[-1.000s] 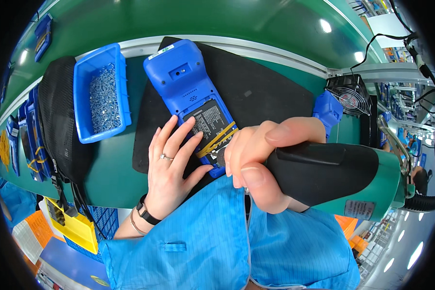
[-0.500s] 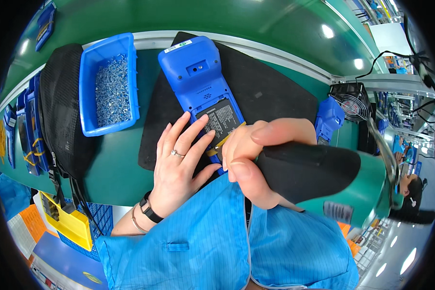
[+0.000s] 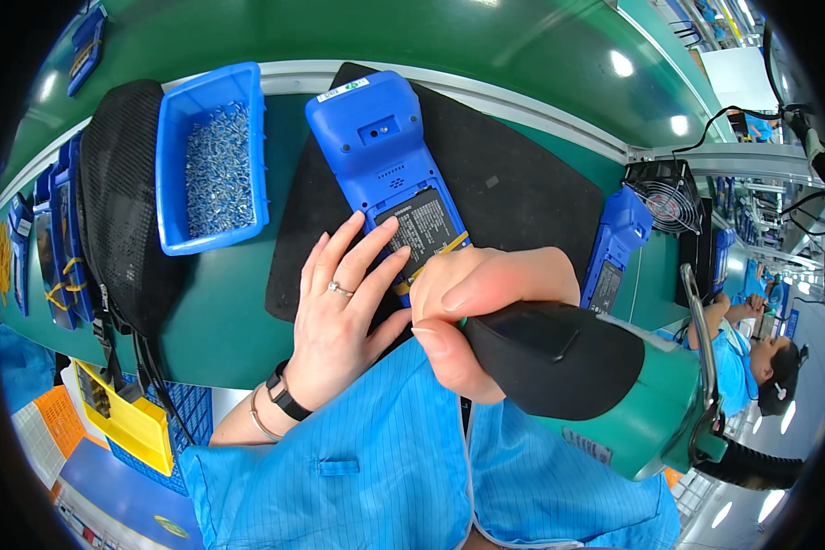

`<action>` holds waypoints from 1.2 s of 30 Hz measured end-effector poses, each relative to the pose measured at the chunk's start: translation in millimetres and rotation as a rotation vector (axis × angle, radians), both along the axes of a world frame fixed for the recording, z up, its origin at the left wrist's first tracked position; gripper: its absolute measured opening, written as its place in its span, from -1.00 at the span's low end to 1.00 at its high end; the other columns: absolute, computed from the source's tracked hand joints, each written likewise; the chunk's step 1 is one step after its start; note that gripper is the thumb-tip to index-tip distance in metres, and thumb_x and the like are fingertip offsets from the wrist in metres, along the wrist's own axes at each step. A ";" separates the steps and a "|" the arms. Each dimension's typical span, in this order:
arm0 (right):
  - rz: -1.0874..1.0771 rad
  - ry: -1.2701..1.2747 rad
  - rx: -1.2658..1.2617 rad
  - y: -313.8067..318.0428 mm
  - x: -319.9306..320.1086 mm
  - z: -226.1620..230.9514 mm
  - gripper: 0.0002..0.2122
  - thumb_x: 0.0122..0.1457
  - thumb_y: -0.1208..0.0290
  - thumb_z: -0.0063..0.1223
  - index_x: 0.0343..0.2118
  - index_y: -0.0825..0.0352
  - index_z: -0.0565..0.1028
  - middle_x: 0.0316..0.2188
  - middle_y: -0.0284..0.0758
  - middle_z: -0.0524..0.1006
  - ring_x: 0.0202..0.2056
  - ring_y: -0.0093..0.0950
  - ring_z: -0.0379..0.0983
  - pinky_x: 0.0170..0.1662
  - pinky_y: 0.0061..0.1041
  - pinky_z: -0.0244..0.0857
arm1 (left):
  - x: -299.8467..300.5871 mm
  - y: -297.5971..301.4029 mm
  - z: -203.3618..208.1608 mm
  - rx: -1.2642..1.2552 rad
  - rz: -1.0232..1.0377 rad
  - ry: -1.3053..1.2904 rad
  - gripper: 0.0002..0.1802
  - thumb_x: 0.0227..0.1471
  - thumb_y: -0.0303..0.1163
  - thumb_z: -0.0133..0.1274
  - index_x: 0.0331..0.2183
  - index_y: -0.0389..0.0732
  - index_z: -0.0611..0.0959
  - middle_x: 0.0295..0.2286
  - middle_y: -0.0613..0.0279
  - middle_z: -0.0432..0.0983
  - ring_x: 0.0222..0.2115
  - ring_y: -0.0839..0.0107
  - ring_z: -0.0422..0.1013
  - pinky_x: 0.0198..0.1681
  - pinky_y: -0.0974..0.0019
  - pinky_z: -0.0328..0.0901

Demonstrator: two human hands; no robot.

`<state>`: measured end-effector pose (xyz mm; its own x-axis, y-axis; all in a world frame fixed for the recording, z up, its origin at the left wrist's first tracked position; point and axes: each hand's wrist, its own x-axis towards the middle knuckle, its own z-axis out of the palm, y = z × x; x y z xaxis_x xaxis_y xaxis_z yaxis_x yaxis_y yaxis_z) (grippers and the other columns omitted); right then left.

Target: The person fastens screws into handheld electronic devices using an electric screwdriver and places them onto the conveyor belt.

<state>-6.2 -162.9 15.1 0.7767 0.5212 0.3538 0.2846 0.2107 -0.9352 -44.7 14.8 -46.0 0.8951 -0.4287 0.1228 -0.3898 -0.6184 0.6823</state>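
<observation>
A blue handheld terminal point(image 3: 368, 133) lies back side up on a black mat point(image 3: 522, 179), with its black battery point(image 3: 423, 225) showing. My left hand point(image 3: 339, 284) rests on its lower left side, fingers stretched out and apart, the tips at the battery's edge. My right hand point(image 3: 500, 284) is wrapped round a green electric screwdriver point(image 3: 614, 403) with a black grip, held over the terminal's lower end. The screwdriver's tip and that end of the terminal are hidden behind my right hand. A yellow strip point(image 3: 455, 243) crosses the battery's lower part.
Left of the mat stands a blue tub point(image 3: 167, 174) of small screws, beside a black bag point(image 3: 119, 211). Another blue terminal point(image 3: 619, 238) lies to the right, near a fan point(image 3: 669, 197). Terminals tied with yellow bands point(image 3: 64, 266) stand far left. A co-worker point(image 3: 752, 357) sits at right.
My right hand has shifted slightly left, and the screwdriver's rear end has swung down toward me. My left hand stays on the terminal. More of the co-worker and the right-hand terminal now shows.
</observation>
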 end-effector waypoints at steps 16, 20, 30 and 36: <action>-0.158 -0.012 -0.050 10.6 -1.7 4.5 -0.81 0.00 0.79 0.04 -0.40 0.38 0.32 -0.60 -0.24 0.43 -0.57 -0.49 0.38 -0.48 -0.53 0.27 | -1.1 -3.1 4.1 -0.075 0.039 0.030 -0.42 -0.27 -0.36 0.31 -0.10 -0.24 0.56 0.10 0.14 0.31 0.18 0.03 0.14 0.17 -0.13 0.08; -0.343 -0.002 -0.144 10.8 -14.3 8.9 -0.81 0.02 0.79 0.00 -0.39 0.36 0.30 -0.59 -0.25 0.41 -0.57 -0.48 0.38 -0.49 -0.51 0.29 | -2.9 -4.5 4.0 -0.066 0.047 0.019 -0.39 -0.29 -0.38 0.33 -0.10 -0.23 0.56 0.11 0.13 0.31 0.18 0.03 0.14 0.17 -0.13 0.08; -0.431 0.075 -0.066 -7.3 -26.0 12.4 -0.78 -0.01 0.71 0.08 -0.30 0.35 0.36 -0.47 -0.26 0.44 -0.53 -0.49 0.42 -0.41 -0.51 0.34 | -2.3 -4.2 5.8 -0.004 0.023 -0.007 -0.38 -0.30 -0.39 0.34 -0.09 -0.23 0.56 0.11 0.13 0.30 0.18 0.04 0.13 0.18 -0.11 0.07; -0.416 0.131 0.116 -18.7 -35.7 7.8 -0.78 -0.04 0.73 0.15 -0.30 0.45 0.43 -0.42 -0.20 0.49 -0.49 -0.48 0.49 -0.40 -0.56 0.37 | -0.8 -6.6 9.2 -0.006 0.026 0.010 -0.38 -0.31 -0.39 0.35 -0.09 -0.21 0.56 0.10 0.14 0.31 0.18 0.04 0.15 0.17 -0.11 0.09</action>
<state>-42.0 -181.5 22.9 0.9537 0.1179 0.2766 0.2485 0.2087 -0.9459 -45.6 8.2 -36.8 0.9069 -0.4050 0.1161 -0.3670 -0.6240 0.6899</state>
